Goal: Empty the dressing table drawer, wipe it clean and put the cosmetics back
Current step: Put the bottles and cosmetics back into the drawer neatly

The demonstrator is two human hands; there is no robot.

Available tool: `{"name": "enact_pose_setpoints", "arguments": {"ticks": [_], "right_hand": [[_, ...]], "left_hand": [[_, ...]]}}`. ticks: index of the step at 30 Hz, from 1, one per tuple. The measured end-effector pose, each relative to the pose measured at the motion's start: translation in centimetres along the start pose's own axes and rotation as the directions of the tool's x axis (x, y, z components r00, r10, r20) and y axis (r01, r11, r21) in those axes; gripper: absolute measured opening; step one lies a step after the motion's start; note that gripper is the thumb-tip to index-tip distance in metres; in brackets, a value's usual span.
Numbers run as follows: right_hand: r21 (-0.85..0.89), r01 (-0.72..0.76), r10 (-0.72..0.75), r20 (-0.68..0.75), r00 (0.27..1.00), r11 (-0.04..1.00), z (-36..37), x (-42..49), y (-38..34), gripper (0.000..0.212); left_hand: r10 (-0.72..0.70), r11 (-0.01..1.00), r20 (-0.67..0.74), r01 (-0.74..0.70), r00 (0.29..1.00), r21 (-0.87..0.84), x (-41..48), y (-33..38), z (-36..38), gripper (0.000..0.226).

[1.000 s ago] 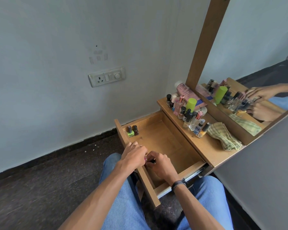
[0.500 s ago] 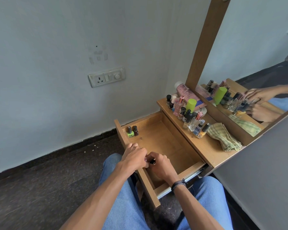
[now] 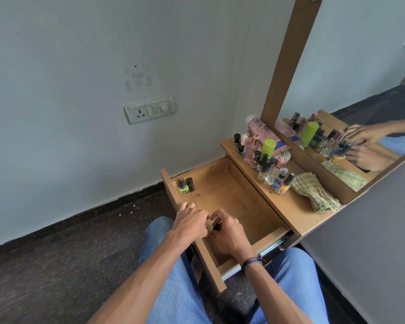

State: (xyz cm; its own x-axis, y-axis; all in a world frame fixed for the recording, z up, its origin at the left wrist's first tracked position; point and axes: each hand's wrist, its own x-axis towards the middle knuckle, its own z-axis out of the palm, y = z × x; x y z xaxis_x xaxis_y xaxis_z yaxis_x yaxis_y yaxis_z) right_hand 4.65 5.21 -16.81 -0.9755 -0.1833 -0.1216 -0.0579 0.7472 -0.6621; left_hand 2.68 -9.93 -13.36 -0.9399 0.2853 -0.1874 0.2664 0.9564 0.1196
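Note:
The wooden drawer (image 3: 243,206) is pulled out over my lap. Two nail polish bottles, a green one (image 3: 183,187) and a dark one (image 3: 191,184), stand in its far left corner; the remaining floor is bare. My left hand (image 3: 189,220) and my right hand (image 3: 229,232) meet over the drawer's front edge. Both pinch a small bottle (image 3: 216,226), of which only a black cap shows between the fingers. Several cosmetics bottles (image 3: 264,160) crowd the dressing table top (image 3: 290,211).
A folded green checked cloth (image 3: 313,192) lies on the table top right of the bottles. The mirror (image 3: 360,78) stands behind it and reflects my hands. A switch plate (image 3: 150,109) sits on the wall. My knees are under the drawer; the floor is dark stone.
Both hands stay together at the drawer's front edge, with only small finger movements. The pink bit seen between the fingers earlier is now hidden.

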Motion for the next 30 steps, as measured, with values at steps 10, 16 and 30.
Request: {"name": "enact_pose_setpoints", "arguments": {"ticks": [10, 16, 30], "right_hand": [[-0.049, 0.02, -0.018, 0.04, 0.999, 0.999, -0.1, -0.2, -0.4, 0.029], [-0.093, 0.002, 0.002, 0.045, 0.999, 0.996, 0.0, -0.1, -0.3, 0.031], [-0.068, -0.014, 0.017, 0.046, 0.999, 0.998, 0.3, -0.1, 0.2, 0.028]], "left_hand": [[-0.02, 0.999, -0.028, 0.021, 0.999, 0.031, -0.3, 0.4, -0.1, 0.022], [-0.029, 0.998, -0.034, 0.03, 0.999, 0.05, -0.5, 0.7, -0.3, 0.02], [-0.057, 0.996, -0.061, 0.062, 0.997, 0.07, -0.9, 1.1, -0.7, 0.022]]}}
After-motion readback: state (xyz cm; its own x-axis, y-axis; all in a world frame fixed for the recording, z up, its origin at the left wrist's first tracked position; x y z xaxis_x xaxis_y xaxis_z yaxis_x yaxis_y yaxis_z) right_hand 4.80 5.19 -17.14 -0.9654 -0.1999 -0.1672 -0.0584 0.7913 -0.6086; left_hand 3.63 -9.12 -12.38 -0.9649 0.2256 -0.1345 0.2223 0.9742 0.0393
